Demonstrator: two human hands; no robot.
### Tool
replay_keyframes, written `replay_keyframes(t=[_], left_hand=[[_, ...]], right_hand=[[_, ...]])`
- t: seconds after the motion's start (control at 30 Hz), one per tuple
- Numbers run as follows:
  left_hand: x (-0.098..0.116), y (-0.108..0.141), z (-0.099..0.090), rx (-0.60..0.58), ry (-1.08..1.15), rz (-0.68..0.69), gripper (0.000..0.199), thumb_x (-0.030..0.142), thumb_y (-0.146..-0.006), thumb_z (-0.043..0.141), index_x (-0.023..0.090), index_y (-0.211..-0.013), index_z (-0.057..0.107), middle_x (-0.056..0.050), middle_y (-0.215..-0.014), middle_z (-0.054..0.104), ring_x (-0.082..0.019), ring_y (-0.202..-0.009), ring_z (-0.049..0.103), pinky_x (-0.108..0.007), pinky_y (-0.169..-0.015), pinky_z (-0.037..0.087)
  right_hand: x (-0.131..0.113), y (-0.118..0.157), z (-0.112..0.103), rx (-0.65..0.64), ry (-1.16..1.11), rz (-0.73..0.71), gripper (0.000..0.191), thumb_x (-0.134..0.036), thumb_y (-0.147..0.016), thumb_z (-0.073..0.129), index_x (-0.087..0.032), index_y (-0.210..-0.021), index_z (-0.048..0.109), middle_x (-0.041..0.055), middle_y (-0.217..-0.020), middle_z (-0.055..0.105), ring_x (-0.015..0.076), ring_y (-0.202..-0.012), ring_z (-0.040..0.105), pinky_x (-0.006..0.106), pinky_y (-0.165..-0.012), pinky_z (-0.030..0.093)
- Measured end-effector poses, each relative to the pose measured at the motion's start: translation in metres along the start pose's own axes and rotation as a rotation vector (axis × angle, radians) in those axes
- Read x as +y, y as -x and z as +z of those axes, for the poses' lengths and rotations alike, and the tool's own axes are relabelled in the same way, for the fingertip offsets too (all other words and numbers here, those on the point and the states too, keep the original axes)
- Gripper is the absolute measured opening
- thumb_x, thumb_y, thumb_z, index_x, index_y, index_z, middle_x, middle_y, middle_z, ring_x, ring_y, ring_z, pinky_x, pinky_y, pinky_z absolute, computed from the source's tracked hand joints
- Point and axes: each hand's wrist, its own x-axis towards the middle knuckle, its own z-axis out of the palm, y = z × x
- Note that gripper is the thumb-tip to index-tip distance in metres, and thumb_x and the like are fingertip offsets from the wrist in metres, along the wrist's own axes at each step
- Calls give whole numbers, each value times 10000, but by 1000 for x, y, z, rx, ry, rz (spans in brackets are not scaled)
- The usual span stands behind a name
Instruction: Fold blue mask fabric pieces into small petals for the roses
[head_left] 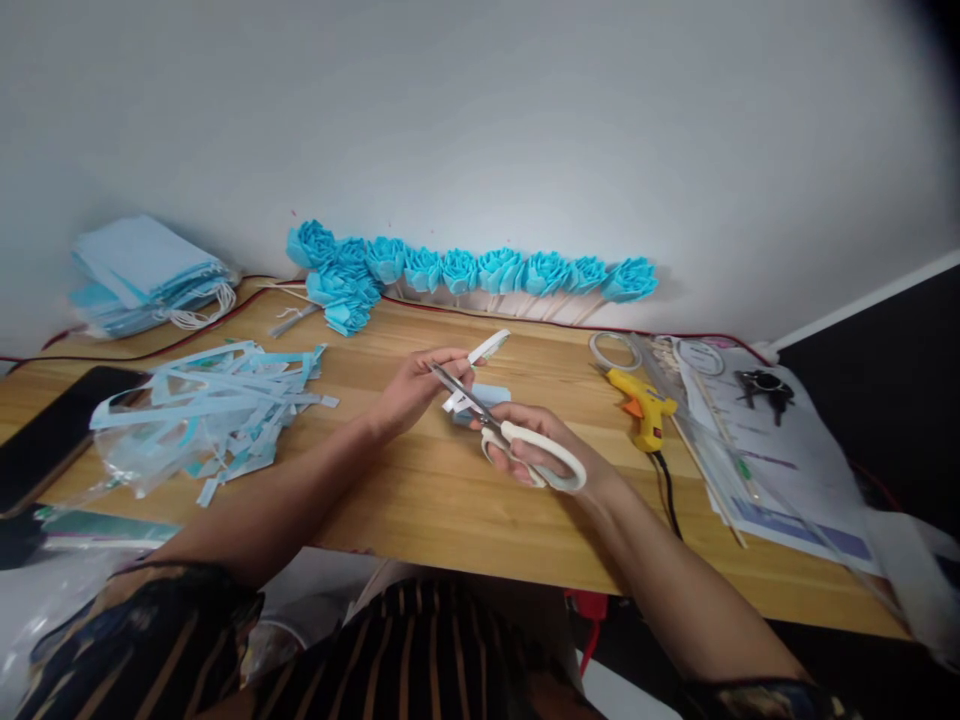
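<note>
My right hand (536, 440) grips a pair of scissors (532, 452) by its white handles, with the blades pointing up and left toward my other hand. Pinched in the fingers of my left hand (420, 388) is a narrow white strip (490, 346) that sticks out to the upper right. The blade tips reach my left fingers, and I cannot tell whether they touch the strip. Beneath and behind the blades lies a pale blue folded piece (493, 396), partly covered by the scissors. A small white scrap (456, 402) shows beside the blades.
Blue fabric flowers (500, 270) on sticks line the wall. To the left are stacked face masks (150, 275), cut strips (217, 410) and a dark phone (60, 440). A yellow glue gun (643, 408), a tape roll (615, 350), papers (795, 450) and keys (765, 390) lie right.
</note>
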Motion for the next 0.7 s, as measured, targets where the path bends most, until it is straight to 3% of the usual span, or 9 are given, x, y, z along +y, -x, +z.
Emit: replay_keyframes(t=[0.2, 0.47, 0.7], left_hand=[[-5, -7, -8, 29, 191, 108, 356, 452, -863, 685, 141, -694, 654, -18, -624, 583, -125, -619, 536, -259, -631, 436], [-2, -10, -8, 96, 268, 95, 371, 511, -865, 624, 151, -793, 670, -13, -612, 574, -141, -639, 554, -281, -655, 464], [-5, -6, -6, 41, 219, 66, 406, 538, -813, 695, 132, -807, 709, -42, -669, 643, -155, -661, 599, -291, -694, 476]], right_hand=[[-12, 4, -4, 57, -11, -132, 526, -599, -844, 658, -215, -1195, 575, 19, -826, 567, 130, -652, 456, 285, -569, 341], [-11, 5, -16, 78, 38, -81, 411, -528, -879, 641, -190, -1108, 597, 17, -766, 585, 108, -554, 447, 267, -485, 323], [-2, 3, -18, 22, -2, -67, 409, -486, -921, 615, -174, -1184, 589, 6, -739, 590, 93, -533, 451, 239, -461, 314]])
